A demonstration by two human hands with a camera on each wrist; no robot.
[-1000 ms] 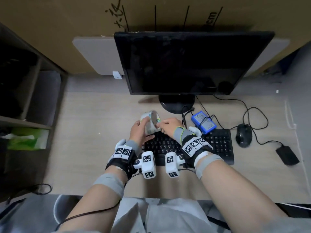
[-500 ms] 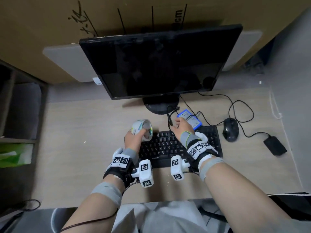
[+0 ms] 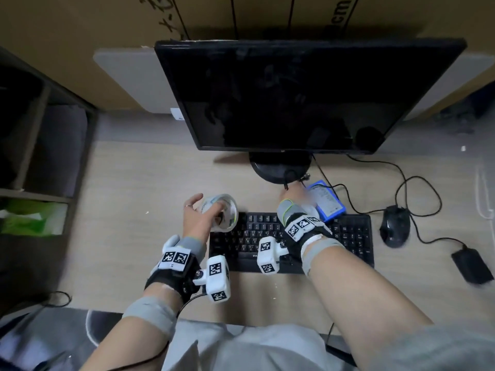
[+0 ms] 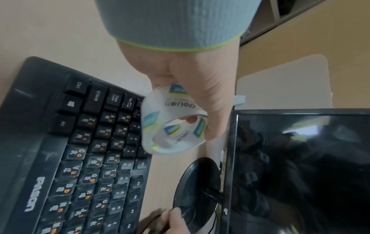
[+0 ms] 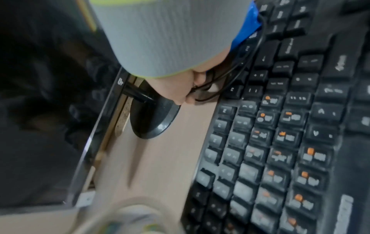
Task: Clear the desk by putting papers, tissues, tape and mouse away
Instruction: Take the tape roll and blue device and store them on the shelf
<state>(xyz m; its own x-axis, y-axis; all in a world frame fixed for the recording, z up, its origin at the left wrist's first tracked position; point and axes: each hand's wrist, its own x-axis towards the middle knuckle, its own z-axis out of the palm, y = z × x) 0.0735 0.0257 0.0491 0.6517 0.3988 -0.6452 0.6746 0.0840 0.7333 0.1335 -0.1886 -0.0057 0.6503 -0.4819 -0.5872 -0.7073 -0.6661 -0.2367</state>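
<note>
Right wrist view alone shows right hand (image 5: 180, 88) pinching black cable (image 5: 236, 74), left hand (image 3: 199, 219) gripping tape roll (image 3: 223, 210).

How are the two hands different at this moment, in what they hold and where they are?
The left hand holds the tape roll lifted beside the keyboard's left end; the right hand is low behind the keyboard, at the monitor stand. The left hand's fingers curl around the roll; the right hand's fingers are bent at a thin black cable, though a firm grip is unclear. Both wear grey wrist sleeves.
</note>
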